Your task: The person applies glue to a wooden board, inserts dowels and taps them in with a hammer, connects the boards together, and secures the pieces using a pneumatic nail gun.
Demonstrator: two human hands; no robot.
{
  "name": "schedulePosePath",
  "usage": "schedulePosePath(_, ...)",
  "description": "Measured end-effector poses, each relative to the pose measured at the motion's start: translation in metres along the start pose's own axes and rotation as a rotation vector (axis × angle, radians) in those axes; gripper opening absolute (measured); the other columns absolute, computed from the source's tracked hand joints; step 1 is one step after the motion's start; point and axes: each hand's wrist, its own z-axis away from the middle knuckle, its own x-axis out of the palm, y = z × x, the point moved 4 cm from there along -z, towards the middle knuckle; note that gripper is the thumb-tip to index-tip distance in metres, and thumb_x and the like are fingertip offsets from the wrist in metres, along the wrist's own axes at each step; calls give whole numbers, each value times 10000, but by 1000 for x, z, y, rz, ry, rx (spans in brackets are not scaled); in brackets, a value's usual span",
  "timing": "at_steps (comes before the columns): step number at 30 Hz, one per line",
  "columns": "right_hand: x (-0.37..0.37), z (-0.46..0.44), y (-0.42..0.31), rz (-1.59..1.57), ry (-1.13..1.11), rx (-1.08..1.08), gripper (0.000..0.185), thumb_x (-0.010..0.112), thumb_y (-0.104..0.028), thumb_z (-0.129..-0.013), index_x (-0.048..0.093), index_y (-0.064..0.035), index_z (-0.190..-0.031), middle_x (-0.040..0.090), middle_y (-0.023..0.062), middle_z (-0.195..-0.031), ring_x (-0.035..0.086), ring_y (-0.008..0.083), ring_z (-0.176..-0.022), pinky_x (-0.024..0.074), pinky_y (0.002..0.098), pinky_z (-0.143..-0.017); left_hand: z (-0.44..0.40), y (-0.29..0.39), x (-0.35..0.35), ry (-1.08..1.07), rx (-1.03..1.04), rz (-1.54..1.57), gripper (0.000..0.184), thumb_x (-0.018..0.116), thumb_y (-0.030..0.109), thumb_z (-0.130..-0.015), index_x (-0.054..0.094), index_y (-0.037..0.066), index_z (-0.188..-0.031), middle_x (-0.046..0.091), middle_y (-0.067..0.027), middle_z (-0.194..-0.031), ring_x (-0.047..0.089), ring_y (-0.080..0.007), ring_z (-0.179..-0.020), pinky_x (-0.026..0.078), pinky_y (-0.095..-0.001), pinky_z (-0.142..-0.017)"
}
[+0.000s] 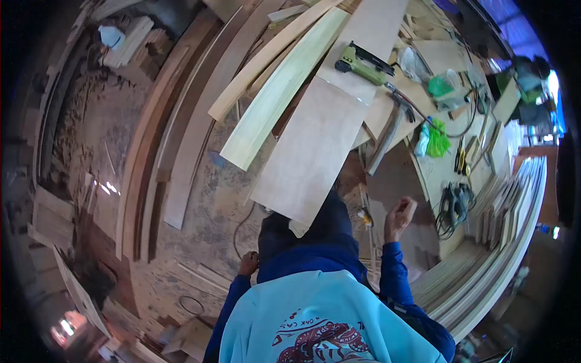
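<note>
My left hand (pixel 249 263) hangs low beside my left thigh, its fingers mostly hidden and dark. On the other side, my right hand (pixel 400 218) is raised off to the right of my legs with its fingers curled in; what it holds, if anything, is too small to name. A wide pale board (pixel 308 151) reaches from the workbench to my lap, between the two hands. Across its far part lies a green nail gun (pixel 365 63) with a hose attached. A hammer (pixel 388 139) rests to the right of the board, beyond my right hand.
Long planks (pixel 284 91) lie left of the board. On the right are green plastic bags (pixel 437 142), screwdrivers (pixel 461 156), a corded power tool (pixel 455 206) and stacked sheets (pixel 502 242). A person (pixel 529 85) is at the far right. Sawdust covers the floor (pixel 212 193).
</note>
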Motion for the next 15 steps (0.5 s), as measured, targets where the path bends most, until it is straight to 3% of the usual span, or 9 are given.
schedulePosePath(3, 17, 93, 20, -87, -173, 69, 102, 575, 4, -940, 597, -13, -1038, 569, 176, -905, 586, 311, -817, 489, 382, -760, 14, -6, -42, -71, 106, -172, 402, 510, 323, -971, 715, 0, -1094, 726, -252, -993, 705, -422, -812, 565, -480, -760)
schedulePosePath(4, 32, 127, 35, -86, -267, 56, 120, 591, -21, -933, 612, -13, -1050, 594, 193, -914, 602, 325, -842, 498, 389, -766, -14, -39, -51, -69, 373, -480, 403, 533, 373, -960, 748, 34, -998, 735, -218, -945, 709, -410, -779, 558, -477, -707)
schedulePosePath(5, 49, 164, 51, -86, -359, 40, 143, 607, -46, -925, 627, -14, -1063, 619, 209, -922, 619, 340, -867, 507, 395, -772, -16, -47, -59, -67, 394, -501, 403, 533, 373, -960, 748, 34, -998, 735, -218, -945, 709, -410, -779, 558, -477, -707)
schedulePosePath(7, 79, 250, 89, -65, -622, -135, 262, 639, -109, -919, 645, -10, -1161, 671, 184, -958, 640, 285, -814, 538, 399, -723, -25, -56, -66, -54, 376, -480, 407, 529, 379, -965, 753, 41, -929, 727, -224, -917, 706, -414, -833, 546, -497, -732)
schedulePosePath(9, 94, 304, 81, 6, -937, 68, 446, 692, -215, -871, 628, 1, -1255, 712, 239, -1021, 697, 346, -884, 564, 461, -780, -40, -61, -77, -27, 478, -507, 433, 513, 387, -976, 746, 25, -938, 723, -236, -942, 693, -437, -905, 536, -512, -769)
schedulePosePath(11, 126, 384, 106, 1, -1017, 138, 476, 704, -249, -844, 647, 7, -1241, 712, 285, -1076, 706, 408, -953, 563, 484, -831, -22, -36, -81, -44, 248, -580, 458, 501, 401, -989, 744, 14, -957, 712, -265, -987, 670, -464, -972, 524, -521, -819)
schedulePosePath(12, 103, 395, 68, 86, -1054, 272, 478, 724, -380, -809, 694, -35, -1140, 682, 276, -942, 651, 476, -881, 534, 555, -803, -18, -28, -81, -12, 220, -611, 483, 484, 421, -1005, 729, 5, -1016, 688, -304, -1049, 644, -483, -1042, 510, -521, -880)
schedulePosePath(13, 124, 438, 86, 186, -1216, 249, 491, 704, -438, -820, 710, -85, -1161, 681, 287, -927, 653, 478, -875, 536, 549, -854, -27, -33, -82, -40, 245, -620, 506, 457, 452, -1022, 689, 25, -1164, 680, -299, -1127, 622, -478, -1119, 492, -515, -957)
schedulePosePath(15, 133, 509, 81, 76, -1353, 219, 474, 683, -481, -847, 714, -134, -1168, 663, 292, -1094, 629, 473, -1001, 525, 571, -902, -12, -16, -83, -14, 232, -560, 540, 450, 470, -1029, 609, 35, -1306, 634, -286, -1279, 577, -474, -1210, 459, -500, -1033)
